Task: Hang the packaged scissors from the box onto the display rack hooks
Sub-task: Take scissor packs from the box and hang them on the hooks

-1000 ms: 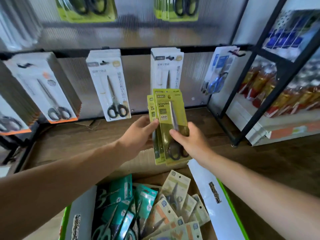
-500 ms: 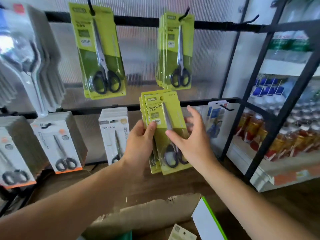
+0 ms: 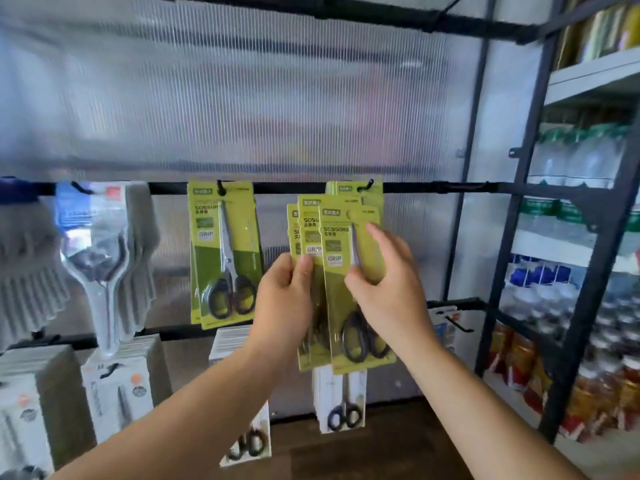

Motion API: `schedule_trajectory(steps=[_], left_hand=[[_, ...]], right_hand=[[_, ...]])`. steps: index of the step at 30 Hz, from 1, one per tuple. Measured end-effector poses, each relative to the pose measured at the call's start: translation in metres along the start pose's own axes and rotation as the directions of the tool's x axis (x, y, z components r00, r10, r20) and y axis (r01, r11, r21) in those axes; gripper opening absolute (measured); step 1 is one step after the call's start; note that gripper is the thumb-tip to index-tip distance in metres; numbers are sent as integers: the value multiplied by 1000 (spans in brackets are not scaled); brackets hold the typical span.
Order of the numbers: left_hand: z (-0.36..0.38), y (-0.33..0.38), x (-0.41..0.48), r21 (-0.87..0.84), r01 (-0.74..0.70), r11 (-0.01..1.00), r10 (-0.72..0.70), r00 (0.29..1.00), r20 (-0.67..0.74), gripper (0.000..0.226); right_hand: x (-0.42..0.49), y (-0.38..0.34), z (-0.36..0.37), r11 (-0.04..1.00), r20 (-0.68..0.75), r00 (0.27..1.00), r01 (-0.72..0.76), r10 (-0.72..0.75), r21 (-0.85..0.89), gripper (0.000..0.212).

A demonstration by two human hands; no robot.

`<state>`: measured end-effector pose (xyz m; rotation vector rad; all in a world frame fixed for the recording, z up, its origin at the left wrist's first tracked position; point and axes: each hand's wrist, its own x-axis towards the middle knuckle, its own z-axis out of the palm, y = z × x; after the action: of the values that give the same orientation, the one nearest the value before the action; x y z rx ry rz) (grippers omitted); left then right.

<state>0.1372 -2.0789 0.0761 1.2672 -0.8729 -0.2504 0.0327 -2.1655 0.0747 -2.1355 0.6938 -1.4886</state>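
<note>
1. Holding a fan of green scissor packs (image 3: 341, 306) upright in both hands, just below the rail (image 3: 277, 187), printed faces turned toward the camera.
2. Pinching the fan's left side with the left hand (image 3: 284, 299) below the rail: thumb curling over the front of the rear packs, fingers hidden behind them.
3. Gripping the front pack with the right hand (image 3: 388, 289), also below the rail: thumb pressing on the card beside the blade, forefinger stretching up along the right edge toward the rail.
4. Carrying the fan with its tops just short of the rail, no held pack on a hook yet.
5. Facing a hook (image 3: 367, 185) jutting from the rail right above the fan, with a rear stack (image 3: 346, 188) of more green packs hanging on it, mostly hidden behind the fan.
6. Showing, further left along the rail, a second hook (image 3: 220, 187) bearing a hung stack (image 3: 225, 258) of the same green packs, black handles at the bottom, hanging straight down.
7. Showing, at the rail's far left end, blurred clear packs (image 3: 100, 265) hanging down.
8. Showing, well below the rail, a lower row of white packs (image 3: 341, 400), one set straight under the fan.
9. Showing, past the rail's right end, a shelf (image 3: 547, 249) loaded with bottles (image 3: 568, 157).
</note>
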Motion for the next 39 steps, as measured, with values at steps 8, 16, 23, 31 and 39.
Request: schedule_trajectory(steps=[8, 16, 23, 31, 39], left_hand=[[9, 28, 34, 171, -32, 985, 56, 989, -137, 32], [4, 32, 45, 201, 6, 980, 37, 977, -209, 29], [7, 31, 47, 211, 15, 977, 21, 985, -169, 28], [16, 30, 50, 162, 68, 984, -46, 990, -132, 30], [38, 32, 47, 112, 25, 993, -15, 995, -97, 35]], right_hand=[[47, -1, -15, 994, -141, 989, 23, -38, -105, 64], [61, 16, -13, 978, -41, 999, -26, 18, -206, 64], [78, 24, 3, 946, 33, 999, -23, 35, -322, 63], [88, 36, 7, 912, 68, 997, 11, 19, -410, 61], [74, 6, -11, 993, -40, 997, 55, -59, -108, 59]])
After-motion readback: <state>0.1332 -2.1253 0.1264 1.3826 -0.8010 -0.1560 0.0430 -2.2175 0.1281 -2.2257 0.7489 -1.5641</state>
